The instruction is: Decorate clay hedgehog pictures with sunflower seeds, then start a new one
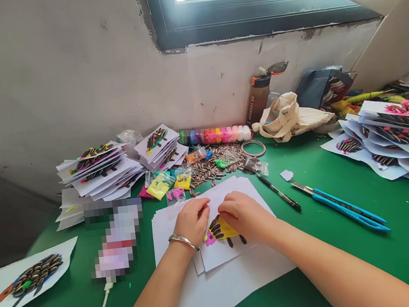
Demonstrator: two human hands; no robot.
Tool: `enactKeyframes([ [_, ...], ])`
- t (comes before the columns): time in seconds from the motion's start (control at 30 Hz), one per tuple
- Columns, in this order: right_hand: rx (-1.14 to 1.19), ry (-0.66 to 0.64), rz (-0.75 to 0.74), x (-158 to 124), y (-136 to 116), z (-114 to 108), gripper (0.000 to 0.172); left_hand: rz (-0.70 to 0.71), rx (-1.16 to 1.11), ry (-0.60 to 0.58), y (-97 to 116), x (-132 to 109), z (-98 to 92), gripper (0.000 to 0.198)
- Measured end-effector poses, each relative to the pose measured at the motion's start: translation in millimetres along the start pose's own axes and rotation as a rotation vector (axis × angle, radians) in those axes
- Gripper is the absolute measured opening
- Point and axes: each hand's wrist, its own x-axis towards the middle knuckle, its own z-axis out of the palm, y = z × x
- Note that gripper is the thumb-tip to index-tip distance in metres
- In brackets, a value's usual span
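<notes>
A yellow clay animal (226,231) with a pink head and dark legs lies on a white paper card (223,257). Several striped sunflower seeds (216,228) are set in its body. My right hand (246,215) is closed over the animal's upper right side; its fingertips touch that area, and anything between them is hidden. Just left of the animal, my left hand (192,219) rests on the card with curled fingers. Whatever it may hold cannot be made out. Under the card lie more white sheets (242,287).
Behind the sheets are loose sunflower seeds (206,170), bagged clay (159,185) and a tape roll (253,148). To the right lie a pen (279,193) and a blue utility knife (343,206). Finished seed pictures (97,170) are stacked at left. A bottle (258,98) stands behind.
</notes>
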Motion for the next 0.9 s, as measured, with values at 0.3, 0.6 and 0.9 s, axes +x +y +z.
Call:
enactKeyframes([
  [0.3, 0.050, 0.003, 0.042, 1, 7, 0, 0.019, 0.008, 0.006, 0.017, 1, -1, -0.1, 0.023],
  [0.6, -0.110, -0.137, -0.127, 75, 8, 1, 0.020, 0.017, 0.012, 0.084, 2, -3, -0.1, 0.024],
  [0.9, -0.203, -0.412, -0.409, 122, -1, 4, 0.011, -0.021, 0.012, 0.107, -1, -4, 2.5, 0.023],
])
